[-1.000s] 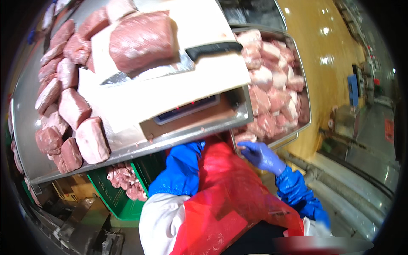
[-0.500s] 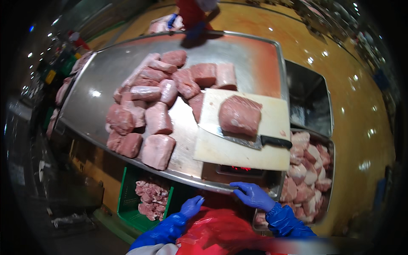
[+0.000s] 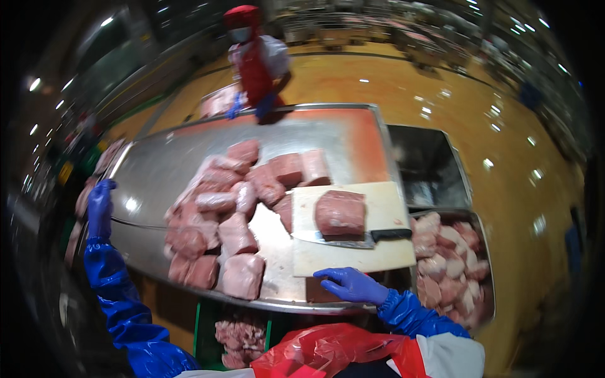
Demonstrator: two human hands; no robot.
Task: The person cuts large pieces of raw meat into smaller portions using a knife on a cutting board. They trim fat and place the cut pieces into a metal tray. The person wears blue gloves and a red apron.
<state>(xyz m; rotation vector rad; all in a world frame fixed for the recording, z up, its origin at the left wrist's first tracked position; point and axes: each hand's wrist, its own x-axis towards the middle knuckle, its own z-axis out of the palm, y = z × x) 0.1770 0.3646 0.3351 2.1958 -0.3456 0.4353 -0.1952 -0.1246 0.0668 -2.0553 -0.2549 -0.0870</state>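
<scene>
- Slab (image 3: 340, 213): thick squarish block of raw meat, moist sheen, faint grain on top; sits on the upper half of the board.
- Board (image 3: 391, 195): flat, off-white, matte, on the table's R side nr the front.
- Knife (image 3: 392, 234): black handle pointing R, broad shiny blade flat along the slab's near side.
- Table (image 3: 189, 145): smooth steel w/ raised rim, reddish wet smear toward the far R.
- Chunks (image 3: 243, 276): rounded, pale pink to deeper red, bunched L of the board, some touching.
- Pan (image 3: 485, 252): metal, R of the board, heaped w/ lumpy cuts (image 3: 450, 258), some w/ whitish fat.
- Crate (image 3: 198, 327): green, below the table front, holding ragged trimmings (image 3: 238, 340).
- My R hand (image 3: 353, 285): thin purple-blue glove, fingers stretched out, just below the board's near edge.
- My L hand (image 3: 101, 201): same glove, fingers bent, out at the table's L edge (can't tell if it's gripping the rim).
- Vs. ½ sec ago: L hand was low by my apron (image 3: 334, 343), now far out L; R hand's nearer the board. Slab & knife same spot on it. View's tipped up, so the co-worker (image 3: 255, 69) across the table shows more fully.
</scene>
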